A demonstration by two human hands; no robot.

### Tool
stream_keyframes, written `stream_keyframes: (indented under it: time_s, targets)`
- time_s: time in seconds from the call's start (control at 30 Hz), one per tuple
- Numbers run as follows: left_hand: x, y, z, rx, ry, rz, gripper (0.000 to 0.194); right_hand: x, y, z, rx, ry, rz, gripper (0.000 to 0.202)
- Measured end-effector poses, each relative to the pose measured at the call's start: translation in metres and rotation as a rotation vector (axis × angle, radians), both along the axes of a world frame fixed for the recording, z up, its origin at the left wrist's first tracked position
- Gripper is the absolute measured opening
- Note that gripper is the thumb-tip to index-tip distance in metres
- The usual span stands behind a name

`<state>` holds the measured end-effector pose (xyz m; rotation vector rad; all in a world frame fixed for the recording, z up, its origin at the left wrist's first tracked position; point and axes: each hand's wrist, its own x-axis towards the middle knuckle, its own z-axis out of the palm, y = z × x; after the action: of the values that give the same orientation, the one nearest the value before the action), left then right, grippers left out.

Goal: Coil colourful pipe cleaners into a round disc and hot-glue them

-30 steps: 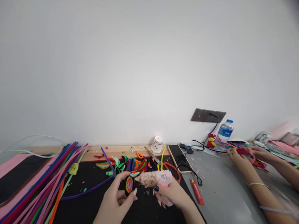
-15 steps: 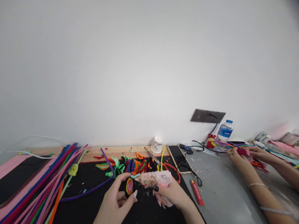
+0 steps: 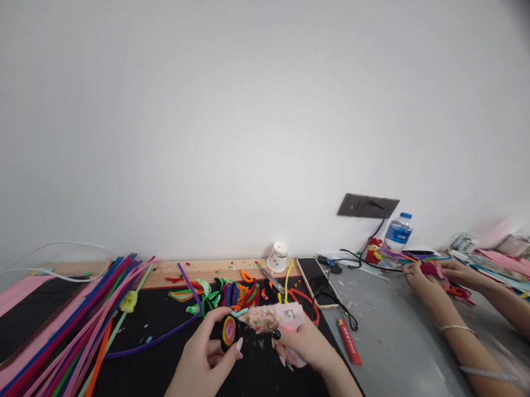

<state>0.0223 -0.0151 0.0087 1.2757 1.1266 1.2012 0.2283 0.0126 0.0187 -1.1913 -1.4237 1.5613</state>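
Observation:
My left hand (image 3: 211, 352) pinches a round black fuzzy piece (image 3: 229, 332) between thumb and fingers. A yellow, orange and pink coil shows on its face. In my right hand (image 3: 304, 341) is a pale pink gun-shaped tool (image 3: 287, 313), with a small red glow near the thumb. Its front part, speckled with coloured bits, points left toward the black piece. A short light-blue strip (image 3: 239, 312) lies at the left fingertips, by the front of the tool; whether it touches the tool I cannot tell. Cut pipe cleaners (image 3: 234, 293) in several colours lie just behind my hands.
A bundle of long pipe cleaners (image 3: 89, 332) lies left. Behind stand a paper cup (image 3: 277, 257), scissors (image 3: 273, 278) and a phone (image 3: 313, 279). A red lighter (image 3: 349, 341) and bottle (image 3: 398, 234) are right. A co-worker's hands (image 3: 423, 282) hold a dark red item.
Almost nothing differs. The black piece has turned or shifted very slightly in my left hand; my right hand holds the tool in the same place.

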Motion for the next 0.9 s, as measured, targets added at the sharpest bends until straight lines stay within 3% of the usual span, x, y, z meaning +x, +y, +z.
stream_keyframes:
  time_s: [0.3,0.63,0.9]
  targets:
    - [0.0,0.0,0.001,-0.003,-0.004,0.002,0.043,-0.001,-0.001,-0.002,-0.014,-0.03,-0.046,0.037]
    - [-0.001,-0.001,0.004,-0.004,0.008,-0.005,0.043,-0.001,-0.001,-0.003,-0.007,-0.032,-0.028,0.052]
    - [-0.001,0.0,0.002,-0.005,0.017,-0.011,0.043,-0.005,-0.004,0.012,0.015,-0.026,0.001,0.044]
